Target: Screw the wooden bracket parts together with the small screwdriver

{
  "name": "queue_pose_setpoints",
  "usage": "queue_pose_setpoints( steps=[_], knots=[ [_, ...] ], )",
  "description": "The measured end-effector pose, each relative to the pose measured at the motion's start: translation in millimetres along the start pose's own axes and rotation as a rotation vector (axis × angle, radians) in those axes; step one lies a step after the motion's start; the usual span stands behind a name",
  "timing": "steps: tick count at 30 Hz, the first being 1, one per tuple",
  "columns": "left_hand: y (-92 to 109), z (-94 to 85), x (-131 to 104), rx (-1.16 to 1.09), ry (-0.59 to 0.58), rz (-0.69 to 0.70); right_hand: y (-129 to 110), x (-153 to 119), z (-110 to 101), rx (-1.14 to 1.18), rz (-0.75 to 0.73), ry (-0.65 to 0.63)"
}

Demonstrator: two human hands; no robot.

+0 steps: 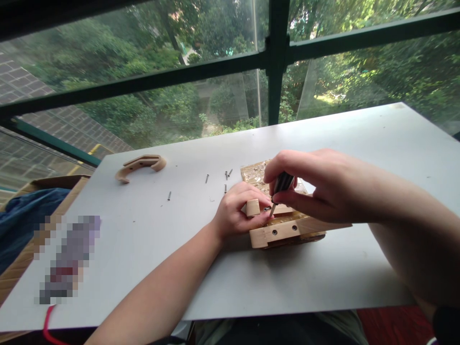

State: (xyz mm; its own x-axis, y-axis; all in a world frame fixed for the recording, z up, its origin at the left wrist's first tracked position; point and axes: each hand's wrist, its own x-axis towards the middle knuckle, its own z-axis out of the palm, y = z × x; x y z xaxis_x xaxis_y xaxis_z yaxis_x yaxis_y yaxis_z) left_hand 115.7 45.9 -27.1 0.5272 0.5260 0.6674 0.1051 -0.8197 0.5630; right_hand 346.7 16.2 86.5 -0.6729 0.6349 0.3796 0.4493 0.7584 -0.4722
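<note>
My right hand (302,179) grips a screwdriver (283,181) by its dark handle, its shaft slanting down between the wooden pieces. A small metal screw (267,209) shows close to the shaft, by my left fingertips. My left hand (237,209) is closed around the end of a pale wooden piece (253,207), thumb on the near side. In front lies another wooden piece (268,235) with two dark screw holes. Both wooden pieces rest on a patterned, glossy yellow-brown block (251,171). My hands hide much of it.
Several loose screws (207,178) lie on the white table (161,249) left of the block. A curved wooden piece (142,165) is at the far left. A blurred-out item (72,258) lies near the left edge, beside a cardboard box (77,184). Windows stand behind.
</note>
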Motion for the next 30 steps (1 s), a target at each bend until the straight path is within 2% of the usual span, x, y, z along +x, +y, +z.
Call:
queue_pose_setpoints(
  steps=[7,14,21,30],
  knots=[
    [-0.2,0.5,-1.9,0.018,-0.006,-0.042,0.3,0.1,-1.7,0.011,-0.007,0.107],
    [1.9,0.9,-0.6,-0.014,-0.015,-0.076,-0.3,2.0,6.3,0.038,-0.007,0.038],
    [4.4,3.6,-1.3,0.021,0.028,-0.09,-0.6,2.3,5.3,-0.002,0.02,0.032],
    [4.8,2.6,-0.7,0.008,0.01,-0.083,0.4,3.0,1.6,-0.011,0.009,0.039]
  ],
)
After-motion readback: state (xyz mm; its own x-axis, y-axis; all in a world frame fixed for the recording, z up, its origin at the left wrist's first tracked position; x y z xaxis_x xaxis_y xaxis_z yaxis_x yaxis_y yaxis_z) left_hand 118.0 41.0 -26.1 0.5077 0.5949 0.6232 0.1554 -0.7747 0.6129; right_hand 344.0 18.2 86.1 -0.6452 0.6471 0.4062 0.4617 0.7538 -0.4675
